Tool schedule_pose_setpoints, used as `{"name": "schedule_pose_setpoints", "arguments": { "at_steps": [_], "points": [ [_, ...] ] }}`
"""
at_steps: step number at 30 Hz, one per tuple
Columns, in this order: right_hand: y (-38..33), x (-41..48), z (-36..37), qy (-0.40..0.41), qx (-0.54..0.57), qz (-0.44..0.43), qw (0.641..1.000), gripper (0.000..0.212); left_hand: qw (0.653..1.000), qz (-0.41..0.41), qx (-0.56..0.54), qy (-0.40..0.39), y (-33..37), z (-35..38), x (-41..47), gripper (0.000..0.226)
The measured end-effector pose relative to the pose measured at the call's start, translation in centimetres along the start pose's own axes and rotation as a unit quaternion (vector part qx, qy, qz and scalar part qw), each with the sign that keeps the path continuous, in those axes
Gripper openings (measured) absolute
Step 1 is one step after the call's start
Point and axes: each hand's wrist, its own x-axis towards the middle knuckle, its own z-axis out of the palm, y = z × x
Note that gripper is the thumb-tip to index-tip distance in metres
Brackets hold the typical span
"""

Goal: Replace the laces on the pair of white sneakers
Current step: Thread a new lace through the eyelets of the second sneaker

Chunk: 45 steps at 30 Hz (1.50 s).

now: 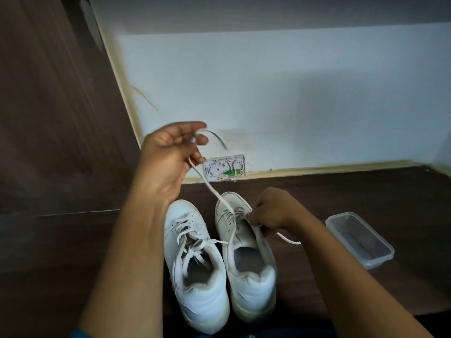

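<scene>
Two white sneakers stand side by side on the dark floor, toes toward the wall. The left sneaker is fully laced. The right sneaker has lace only in its front eyelets. My left hand is raised above the shoes, shut on a white lace that runs taut down to the right sneaker's eyelets; the lace tip sticks out past my fingers. My right hand pinches the lace and the shoe's upper at the right eyelet row. A loose lace end trails out to the right of that hand.
A clear plastic container sits on the floor to the right of the shoes. A small white open wiring box is fixed at the foot of the pale wall. A dark wooden panel rises on the left.
</scene>
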Motion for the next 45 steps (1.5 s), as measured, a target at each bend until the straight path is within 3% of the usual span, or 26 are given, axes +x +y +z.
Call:
{"name": "schedule_pose_setpoints", "arguments": {
  "at_steps": [3, 5, 8, 11, 16, 20, 25, 29, 33, 45],
  "points": [
    [0.1, 0.0, -0.1, -0.010, 0.005, 0.002, 1.000, 0.012, 0.992, 0.017, -0.121, 0.022, 1.8, -0.9, -0.1, 0.024],
    [0.2, 0.1, -0.1, -0.017, 0.023, 0.005, 1.000, 0.009, 0.992, 0.034, -0.117, 0.039, 2.3, -1.3, -0.2, 0.020],
    [0.5, 0.3, -0.1, -0.029, 0.083, 0.026, 0.996, 0.013, 0.997, 0.049, -0.041, 0.042, 2.3, -1.3, -0.4, 0.022],
    [0.7, 0.7, 0.1, -0.049, 0.120, 0.043, 0.991, 0.017, 0.993, 0.022, 0.109, -0.030, 0.9, 0.0, -0.7, 0.024],
    [1.0, 1.3, 0.0, -0.055, 0.127, 0.059, 0.989, 0.016, 0.940, -0.049, 0.297, -0.161, -5.2, 2.8, -1.1, 0.025],
    [1.2, 1.3, -0.2, -0.061, 0.149, 0.060, 0.985, 0.014, 0.920, -0.097, 0.334, -0.179, -7.1, 3.5, -0.9, 0.027],
    [1.5, 0.8, -0.6, -0.066, 0.184, 0.065, 0.979, 0.018, 0.848, -0.069, 0.489, -0.194, -9.1, 3.5, -1.9, 0.004],
    [1.5, 0.5, -0.8, -0.077, 0.205, 0.069, 0.973, 0.024, 0.846, -0.043, 0.500, -0.182, -9.2, 3.3, -1.7, 0.006],
    [1.5, 0.4, -1.1, -0.087, 0.207, 0.069, 0.972, 0.019, 0.824, -0.049, 0.537, -0.173, -9.0, 3.1, -1.5, 0.021],
    [1.3, 0.5, -1.2, -0.089, 0.194, 0.066, 0.975, 0.017, 0.801, -0.039, 0.549, -0.237, -10.1, 2.9, -1.5, 0.013]
  ]
}}
